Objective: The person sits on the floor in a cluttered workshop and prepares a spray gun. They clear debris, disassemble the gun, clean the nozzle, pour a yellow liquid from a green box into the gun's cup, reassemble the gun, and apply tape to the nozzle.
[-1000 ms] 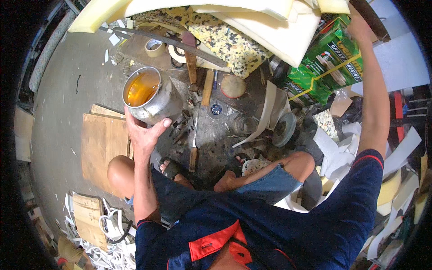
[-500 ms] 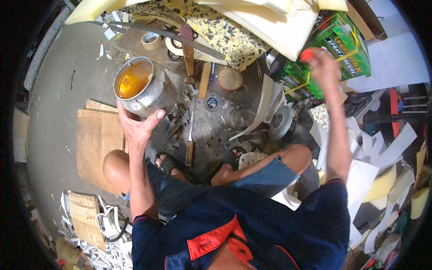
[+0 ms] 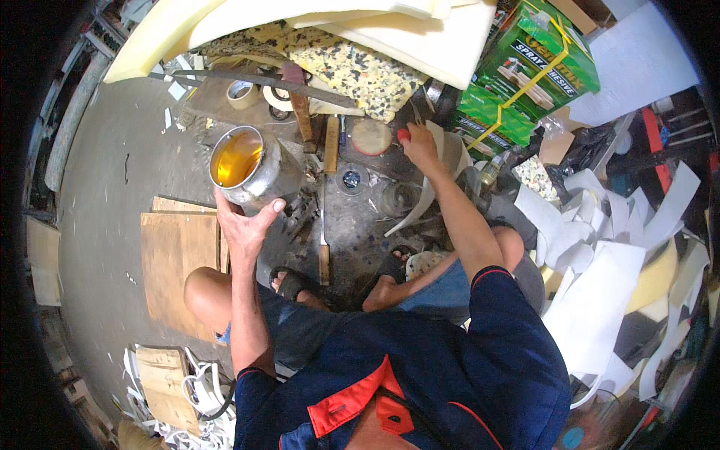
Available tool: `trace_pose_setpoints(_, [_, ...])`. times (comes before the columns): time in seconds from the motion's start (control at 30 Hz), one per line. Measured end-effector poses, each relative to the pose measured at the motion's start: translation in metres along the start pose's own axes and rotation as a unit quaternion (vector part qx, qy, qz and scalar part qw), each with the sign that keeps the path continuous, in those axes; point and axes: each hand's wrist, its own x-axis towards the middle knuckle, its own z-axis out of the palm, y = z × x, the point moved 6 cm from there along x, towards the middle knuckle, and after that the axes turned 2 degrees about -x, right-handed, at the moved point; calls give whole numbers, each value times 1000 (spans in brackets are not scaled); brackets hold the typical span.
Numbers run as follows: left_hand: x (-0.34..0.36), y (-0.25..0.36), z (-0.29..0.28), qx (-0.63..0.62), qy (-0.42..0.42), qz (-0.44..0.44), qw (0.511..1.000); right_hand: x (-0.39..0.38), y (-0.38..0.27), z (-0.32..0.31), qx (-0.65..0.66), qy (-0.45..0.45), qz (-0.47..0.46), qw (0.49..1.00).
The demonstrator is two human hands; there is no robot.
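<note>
My left hand (image 3: 244, 221) grips a dented metal can (image 3: 274, 180) from below and the side. The can is tilted, and amber liquid (image 3: 238, 159) shows inside its mouth. Across from it, my right hand (image 3: 421, 146) closes round a small red object (image 3: 404, 135), perhaps a cap or handle; most of it is hidden by the fingers. A round, pale disc with a red rim (image 3: 371, 137) lies just left of that hand. Between the hands are a wooden-handled knife (image 3: 324, 259), a wooden block (image 3: 331, 144) and a small round dish (image 3: 352, 178).
Green strapped boxes (image 3: 517, 82) stand at the back right. Foam sheets (image 3: 420, 37) overhang the far side, above a long metal blade (image 3: 262, 84) and a tape roll (image 3: 241, 93). White foam offcuts (image 3: 600, 285) are heaped at right. Boards (image 3: 180, 262) lie at left.
My right hand has swung left and nearer from beside the green boxes, with the red object in it. My left hand still holds the can, now slightly further right in view.
</note>
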Motion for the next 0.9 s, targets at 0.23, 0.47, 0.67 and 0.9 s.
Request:
trace_pose_setpoints(0.23, [-4,-13,2,79,-11,-40,996,-35,3,-71,-8,54,4,998])
trace_pose_setpoints(0.47, [-5,-10,38,11,-74,-27,997,-33,31,-322,48,399,-76,912])
trace_pose_setpoints(0.67, [-17,-5,77,11,-123,-41,992,91,76,-451,-157,415,-31,895])
trace_pose_setpoints(0.9, [-43,1,102,46,-138,-42,988,187,115,-436,-259,268,38,927])
